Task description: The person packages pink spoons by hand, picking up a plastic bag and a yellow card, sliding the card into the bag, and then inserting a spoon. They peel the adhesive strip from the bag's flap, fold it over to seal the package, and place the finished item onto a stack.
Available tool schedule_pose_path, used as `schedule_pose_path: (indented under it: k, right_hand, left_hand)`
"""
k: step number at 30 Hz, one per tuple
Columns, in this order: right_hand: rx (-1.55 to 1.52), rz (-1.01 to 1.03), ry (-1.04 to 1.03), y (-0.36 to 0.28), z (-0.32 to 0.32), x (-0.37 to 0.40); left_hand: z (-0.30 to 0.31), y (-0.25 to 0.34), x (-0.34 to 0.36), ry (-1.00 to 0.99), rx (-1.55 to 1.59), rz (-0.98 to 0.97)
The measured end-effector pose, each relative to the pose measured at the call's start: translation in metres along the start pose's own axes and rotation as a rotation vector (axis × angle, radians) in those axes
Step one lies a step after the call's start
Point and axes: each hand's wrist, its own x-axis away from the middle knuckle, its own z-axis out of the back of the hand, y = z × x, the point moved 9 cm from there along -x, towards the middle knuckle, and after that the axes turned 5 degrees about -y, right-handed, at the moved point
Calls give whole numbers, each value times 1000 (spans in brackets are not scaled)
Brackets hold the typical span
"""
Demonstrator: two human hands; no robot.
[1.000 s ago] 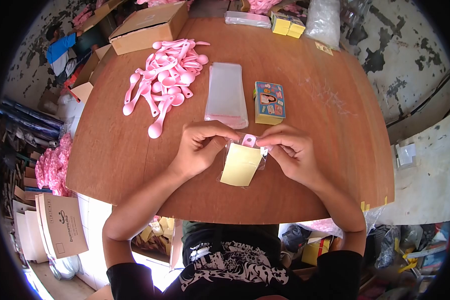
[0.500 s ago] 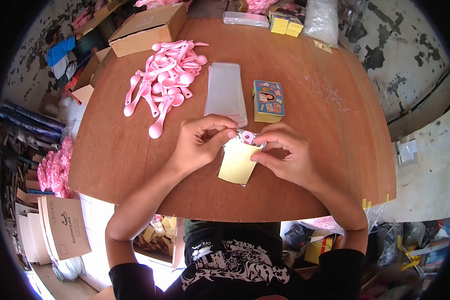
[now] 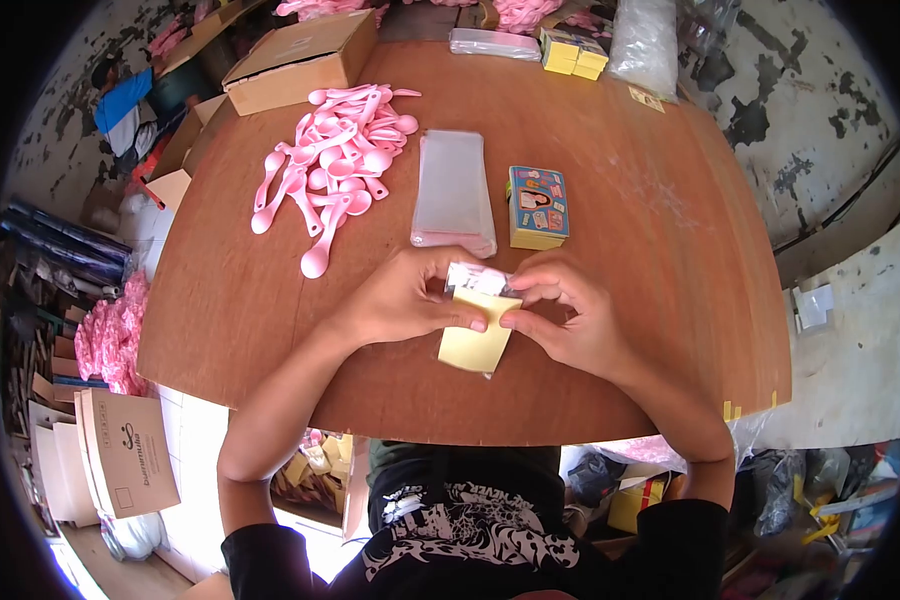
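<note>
A clear plastic bag (image 3: 480, 280) holding a pale yellow card (image 3: 470, 350) is between both hands, near the front edge of the table. My left hand (image 3: 402, 300) grips its left side, thumb pressed on the card's face and fingers behind. On the right side, my right hand (image 3: 568, 312) pinches the bag's upper corner and the card's edge. The pink item at the bag's top is no longer plainly visible under the shiny plastic. Just beyond the hands lie a stack of clear bags (image 3: 452, 190) and a stack of blue printed cards (image 3: 538, 205).
A pile of pink spoons (image 3: 335, 160) covers the table's left part, with a cardboard box (image 3: 305, 62) behind it. Yellow card stacks (image 3: 574, 52) and a plastic-wrapped roll (image 3: 644, 42) stand at the back. A person in blue (image 3: 125, 105) is at far left.
My left hand has shifted its grip, its thumb moving down from the bag's mouth onto the card. The bag's top now looks flatter, covering the pink item. My right hand stays nearly in place.
</note>
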Motion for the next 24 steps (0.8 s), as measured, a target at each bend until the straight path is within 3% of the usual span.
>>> schedule_pose_path:
  k: [2, 3, 4, 6, 7, 8, 9, 10, 11, 13, 15, 16, 18, 20, 22, 24]
  right_hand:
    - [-10, 25, -28, -4, -1, 2]
    - [-61, -58, 6, 1, 3, 3]
    - [-111, -140, 40, 6, 7, 3]
    - [7, -114, 18, 0, 11, -11]
    - [143, -102, -1, -2, 9, -18]
    - [277, -91, -18, -3, 7, -24]
    - [271, -93, -12, -3, 10, -29]
    - [556, 4, -129, -10, -1, -35]
    - [840, 104, -248, -11, -13, -38]
    - [878, 91, -277, 7, -20, -46]
    - [919, 84, -309, 21, -31, -49]
    - [964, 76, -318, 26, -36, -52]
    - [1008, 78, -325, 33, -42, -55]
    - [1077, 32, -383, 43, -49, -50]
    - [1093, 22, -386, 46, -50, -50]
    - [1110, 5, -391, 49, -50, -48]
  left_hand:
    - [-15, 7, 15, -343, -301, 242]
    - [-21, 30, 26, -389, -405, 253]
    - [-28, 42, 45, -452, -343, 190]
    - [-53, 68, 81, -696, -361, -23]
    - [-61, 57, 107, -776, -315, 12]
    - [-66, 46, 128, -884, -413, 104]
    - [-68, 26, 150, -958, -449, 339]
    - [-66, 2, 170, -1026, -562, 477]
    - [-54, -22, 190, -987, -573, 559]
    - [-30, -64, 234, -950, -584, 644]
    - [19, -94, 259, -713, -1057, 774]
    - [19, -99, 273, -708, -1059, 777]
    - [35, -96, 282, -606, -1209, 966]
    - [19, -92, 280, -712, -1088, 1015]
    - [-30, -72, 260, -798, -585, 842]
    - [-71, -13, 217, -888, -379, 514]
